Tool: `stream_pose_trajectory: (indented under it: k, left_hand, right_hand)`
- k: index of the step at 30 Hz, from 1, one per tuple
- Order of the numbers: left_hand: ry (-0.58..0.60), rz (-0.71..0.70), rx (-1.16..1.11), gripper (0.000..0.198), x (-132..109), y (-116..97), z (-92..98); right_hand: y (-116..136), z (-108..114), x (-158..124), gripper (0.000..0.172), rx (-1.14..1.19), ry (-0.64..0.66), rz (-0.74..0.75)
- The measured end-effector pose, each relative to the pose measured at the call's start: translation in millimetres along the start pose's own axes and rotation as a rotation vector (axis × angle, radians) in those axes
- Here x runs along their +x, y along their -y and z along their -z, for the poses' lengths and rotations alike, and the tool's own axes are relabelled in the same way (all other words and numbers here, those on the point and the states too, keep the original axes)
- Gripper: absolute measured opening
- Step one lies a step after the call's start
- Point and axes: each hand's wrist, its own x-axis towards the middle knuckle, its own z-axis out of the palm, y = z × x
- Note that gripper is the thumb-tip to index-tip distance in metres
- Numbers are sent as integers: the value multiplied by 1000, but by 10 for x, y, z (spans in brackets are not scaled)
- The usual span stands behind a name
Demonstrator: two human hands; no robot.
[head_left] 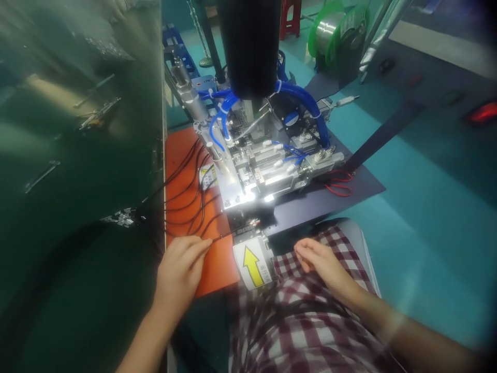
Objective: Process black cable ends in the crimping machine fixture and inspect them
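Note:
My left hand (183, 261) is closed in a pinch on a thin black cable (227, 235), above the orange sheet. The cable's far end, with its small coloured wires (254, 223), lies at the front of the metal machine (267, 171). Just below that end is a white plate with a yellow arrow (252, 264). To the right of the plate, my right hand (315, 256) hovers over the checked cloth on my lap, its fingers curled together and nothing visible in them.
More black cables (190, 204) run across the orange sheet (217, 267) from a bundle on the dark green table (77, 269) at left. Blue air hoses (306, 98) arch over the machine. A green wire spool (330, 33) and a red stool (290, 18) stand behind.

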Motion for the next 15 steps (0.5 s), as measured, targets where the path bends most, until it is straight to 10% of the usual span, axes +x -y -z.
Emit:
stream_pose_trajectory:
  k: [15]
  left_hand:
    - [6,-82,98,34,-49,68,8]
  right_hand:
    - [179,-160,123,20,-154,30,184]
